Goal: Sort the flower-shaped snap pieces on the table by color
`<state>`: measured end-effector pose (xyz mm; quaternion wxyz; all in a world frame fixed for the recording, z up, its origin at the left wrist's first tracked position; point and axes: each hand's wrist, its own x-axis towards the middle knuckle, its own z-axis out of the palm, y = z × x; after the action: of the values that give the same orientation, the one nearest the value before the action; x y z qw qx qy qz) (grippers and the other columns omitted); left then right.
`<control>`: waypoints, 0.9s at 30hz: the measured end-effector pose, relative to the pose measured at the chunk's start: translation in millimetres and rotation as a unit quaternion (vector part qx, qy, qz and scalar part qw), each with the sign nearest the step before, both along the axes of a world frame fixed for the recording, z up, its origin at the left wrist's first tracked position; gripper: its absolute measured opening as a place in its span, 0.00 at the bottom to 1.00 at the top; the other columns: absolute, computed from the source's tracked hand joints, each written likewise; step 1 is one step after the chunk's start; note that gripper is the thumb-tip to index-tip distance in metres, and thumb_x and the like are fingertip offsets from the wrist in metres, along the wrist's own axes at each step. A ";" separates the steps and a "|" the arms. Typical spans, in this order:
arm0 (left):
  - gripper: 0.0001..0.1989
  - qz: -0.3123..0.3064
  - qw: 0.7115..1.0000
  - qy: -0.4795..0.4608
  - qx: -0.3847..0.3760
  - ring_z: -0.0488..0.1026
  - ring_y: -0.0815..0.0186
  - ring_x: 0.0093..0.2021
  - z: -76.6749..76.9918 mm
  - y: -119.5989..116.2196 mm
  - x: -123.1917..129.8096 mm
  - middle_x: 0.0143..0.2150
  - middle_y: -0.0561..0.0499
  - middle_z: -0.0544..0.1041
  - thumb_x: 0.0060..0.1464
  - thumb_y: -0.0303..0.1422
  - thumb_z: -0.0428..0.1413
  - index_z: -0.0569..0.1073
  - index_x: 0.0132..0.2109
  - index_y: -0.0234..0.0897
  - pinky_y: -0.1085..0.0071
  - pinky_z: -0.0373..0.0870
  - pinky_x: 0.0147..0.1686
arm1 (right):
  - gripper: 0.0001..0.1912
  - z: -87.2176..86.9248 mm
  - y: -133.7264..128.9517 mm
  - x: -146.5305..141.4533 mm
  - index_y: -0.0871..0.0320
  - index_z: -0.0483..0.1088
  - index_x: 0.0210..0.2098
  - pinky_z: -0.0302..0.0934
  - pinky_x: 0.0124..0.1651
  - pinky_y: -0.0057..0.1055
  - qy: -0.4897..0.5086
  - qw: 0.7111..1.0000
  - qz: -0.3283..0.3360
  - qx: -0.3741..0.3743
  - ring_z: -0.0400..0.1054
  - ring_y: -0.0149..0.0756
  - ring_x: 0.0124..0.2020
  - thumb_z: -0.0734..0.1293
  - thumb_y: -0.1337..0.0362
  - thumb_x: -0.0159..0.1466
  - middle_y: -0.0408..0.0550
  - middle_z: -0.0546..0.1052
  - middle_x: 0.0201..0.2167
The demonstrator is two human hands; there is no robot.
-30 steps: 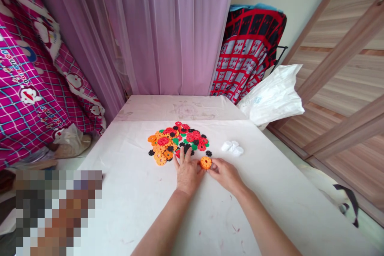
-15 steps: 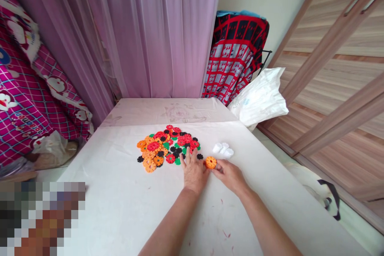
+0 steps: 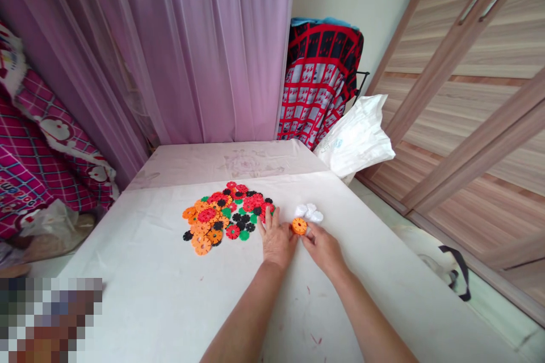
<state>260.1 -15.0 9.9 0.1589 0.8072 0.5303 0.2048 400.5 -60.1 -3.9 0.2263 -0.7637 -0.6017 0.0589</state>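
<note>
**Reader:** Where is the orange disc stack (image 3: 299,226), and how is it held?

**Demonstrator:** Just below and right of the frame's centre. My left hand (image 3: 279,243) and right hand (image 3: 326,248) pinch its opposite edges; my outer left fingers (image 3: 268,216) fan toward the pile of notched discs (image 3: 202,228), left of centre.

**Reader:** What makes the hold sound?

**Demonstrator:** Light, equal pressure from both sides, I judge, so the layers stay flush.

**Reader:** And the materials?

**Demonstrator:** Flat, round, apparently plastic discs with slotted rims; lobed white pieces (image 3: 314,215) above my right hand; a smooth, pale bench (image 3: 149,272) beneath.
</note>
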 end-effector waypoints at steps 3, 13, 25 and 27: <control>0.12 -0.001 1.000 -0.006 0.008 0.43 0.45 0.72 -1.1 -1.6 -1.7 0.70 0.45 0.59 0.55 0.41 0.56 0.79 0.42 0.42 0.38 0.38 0.66 | 0.11 -1.6 -9.7 -0.6 0.55 0.70 0.44 0.57 0.37 0.29 -0.001 1.000 -0.022 -0.001 0.71 0.35 0.33 0.61 0.66 0.62 0.44 0.78 0.32; 0.13 0.006 1.000 -0.007 -0.003 0.44 0.47 0.72 -3.8 3.2 3.1 0.69 0.48 0.60 0.56 0.43 0.56 0.79 0.44 0.46 0.39 0.35 0.67 | 0.12 9.3 -18.3 -11.9 0.53 0.74 0.38 0.55 0.36 0.28 -0.045 0.999 0.022 -0.018 0.71 0.33 0.35 0.59 0.67 0.65 0.45 0.76 0.37; 0.14 0.016 0.999 0.008 -0.034 0.41 0.48 0.73 4.4 5.6 19.7 0.71 0.47 0.57 0.56 0.42 0.55 0.79 0.45 0.45 0.40 0.31 0.67 | 0.09 8.7 -10.9 -3.3 0.54 0.74 0.35 0.52 0.35 0.28 -0.042 0.999 -0.004 -0.001 0.68 0.33 0.33 0.61 0.67 0.64 0.45 0.76 0.34; 0.14 0.018 0.999 0.007 -0.038 0.41 0.49 0.73 3.8 5.6 20.3 0.71 0.48 0.58 0.55 0.42 0.56 0.79 0.46 0.46 0.40 0.29 0.67 | 0.09 7.7 -9.3 -3.2 0.55 0.73 0.34 0.51 0.34 0.28 -0.045 0.999 -0.012 0.005 0.68 0.32 0.32 0.61 0.67 0.65 0.44 0.76 0.34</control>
<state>280.4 -9.5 13.7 0.1819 0.7922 0.5535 0.1813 397.3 -69.4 3.8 0.2035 -0.7716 -0.6024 0.0182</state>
